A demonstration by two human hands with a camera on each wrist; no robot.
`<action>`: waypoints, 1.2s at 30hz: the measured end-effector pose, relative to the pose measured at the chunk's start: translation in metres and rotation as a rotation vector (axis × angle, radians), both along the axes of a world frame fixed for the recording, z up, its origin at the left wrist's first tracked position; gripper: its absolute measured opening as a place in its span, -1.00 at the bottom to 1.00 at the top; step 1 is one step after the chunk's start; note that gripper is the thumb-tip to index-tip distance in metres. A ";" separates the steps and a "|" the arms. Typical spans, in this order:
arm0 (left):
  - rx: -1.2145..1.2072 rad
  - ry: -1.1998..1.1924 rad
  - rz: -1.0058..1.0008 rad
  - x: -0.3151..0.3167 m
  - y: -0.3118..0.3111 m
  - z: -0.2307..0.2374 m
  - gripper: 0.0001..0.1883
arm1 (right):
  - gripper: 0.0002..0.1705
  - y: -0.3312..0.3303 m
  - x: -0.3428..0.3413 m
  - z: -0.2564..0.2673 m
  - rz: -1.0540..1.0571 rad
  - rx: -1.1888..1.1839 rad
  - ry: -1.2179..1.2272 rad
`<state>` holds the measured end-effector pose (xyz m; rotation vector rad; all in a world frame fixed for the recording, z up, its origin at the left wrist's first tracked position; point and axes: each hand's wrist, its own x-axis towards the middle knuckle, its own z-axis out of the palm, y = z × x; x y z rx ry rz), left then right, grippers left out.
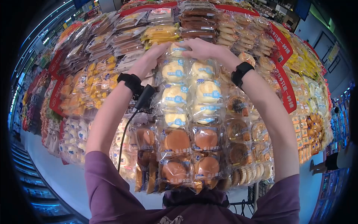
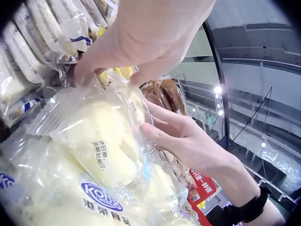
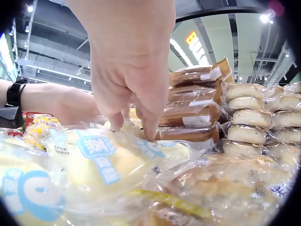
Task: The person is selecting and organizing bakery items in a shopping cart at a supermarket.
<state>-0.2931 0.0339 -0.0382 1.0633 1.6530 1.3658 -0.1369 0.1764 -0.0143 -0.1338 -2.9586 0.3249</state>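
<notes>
At the far end of the middle rows, both hands meet at a pale wrapped bun [image 1: 176,50] in the head view. The left hand [image 1: 158,50] grips it from the left and the right hand [image 1: 198,49] from the right. In the left wrist view, the left hand [image 2: 146,42] curls its fingers at the top of the clear wrapper [image 2: 106,136], while the right hand [image 2: 183,139] has thumb and fingers against the wrapper's other side. Seen from the right wrist, the right hand [image 3: 131,75] points its fingers down onto the wrapper; some fingertips are hidden.
Pale buns [image 1: 173,95] with blue labels and brown cakes [image 1: 177,140] fill the nearer rows. Brown packs [image 1: 197,22] are stacked behind the hands, and flat wrapped cakes [image 3: 251,118] stand to the right. Red signs [image 1: 281,43] edge the display. A cable [image 1: 125,138] hangs beside the left forearm.
</notes>
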 end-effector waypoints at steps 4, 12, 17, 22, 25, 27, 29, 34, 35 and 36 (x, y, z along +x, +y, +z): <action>-0.027 -0.011 0.084 0.008 -0.005 0.004 -0.50 | -0.33 -0.012 -0.008 -0.007 -0.011 -0.007 0.035; 0.022 -0.005 -0.107 0.014 -0.021 0.001 -0.35 | -0.10 -0.025 0.003 0.008 -0.318 0.063 -0.140; -0.067 -0.051 0.030 0.023 -0.001 0.002 -0.39 | -0.04 -0.025 0.018 -0.003 -0.383 -0.033 -0.155; -0.088 -0.069 0.002 0.019 0.015 -0.003 -0.41 | -0.08 -0.022 0.019 -0.020 -0.372 -0.048 -0.082; -0.116 0.020 0.010 0.017 0.013 -0.003 -0.36 | -0.11 -0.028 0.021 -0.016 -0.388 -0.032 -0.078; -0.149 0.154 0.035 0.020 0.005 0.001 -0.33 | -0.13 -0.037 0.021 -0.010 -0.397 0.055 -0.055; -0.120 0.436 0.251 0.032 -0.002 0.007 -0.28 | -0.14 -0.050 0.025 -0.005 -0.338 0.147 -0.094; 0.069 0.694 0.109 0.037 -0.049 0.000 -0.04 | -0.14 -0.064 0.036 -0.006 -0.324 0.172 -0.157; 0.030 0.681 0.106 0.041 -0.060 -0.006 -0.03 | -0.14 -0.063 0.039 -0.009 -0.327 0.168 -0.146; -0.008 0.668 0.106 0.045 -0.068 -0.012 -0.02 | -0.13 -0.062 0.041 -0.011 -0.330 0.167 -0.136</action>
